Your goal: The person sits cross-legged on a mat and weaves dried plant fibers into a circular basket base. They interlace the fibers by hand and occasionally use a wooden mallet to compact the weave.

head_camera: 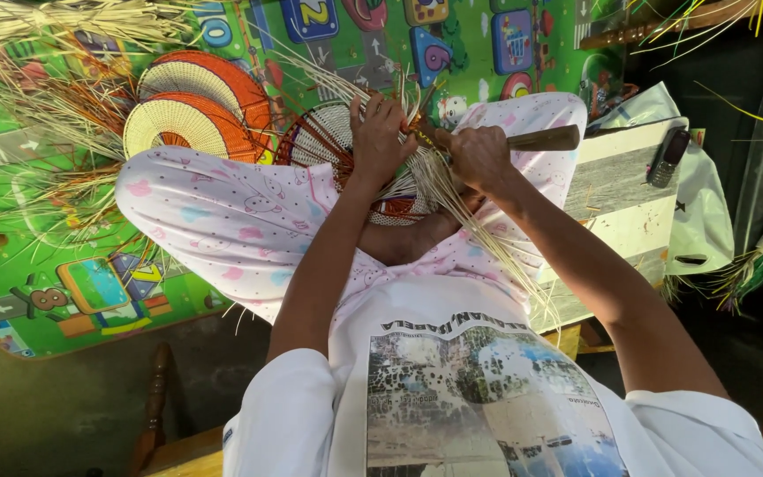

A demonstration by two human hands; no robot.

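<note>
The left hand (380,137) lies with fingers closed over the rim of a partly woven round piece (337,146), pressing it against the raised knees. The right hand (480,157) is clenched around a tool with a dark wooden handle (540,139); the handle projects to the right, and the working end is hidden among the strands. A bundle of pale, flat straw strands (461,208) fans out from between both hands and trails down across the right thigh.

The woven piece is a disc with dark reddish-brown spokes radiating from a pale, tightly woven centre; its outer part is open and unfinished. It rests on the lap, over trousers (240,221) of soft white fabric with small pastel motifs.

Just beside the left knee, two finished woven discs (196,110) overlap, one cream with an orange centre, one orange with a cream band. Loose dry straw (37,115) lies scattered around them on a green foam play mat (90,291) printed with coloured shapes and figures.

To the right, a small dark mobile phone (667,156) lies on a pale striped board (620,203). A white plastic sheet (699,221) sits behind it.
</note>
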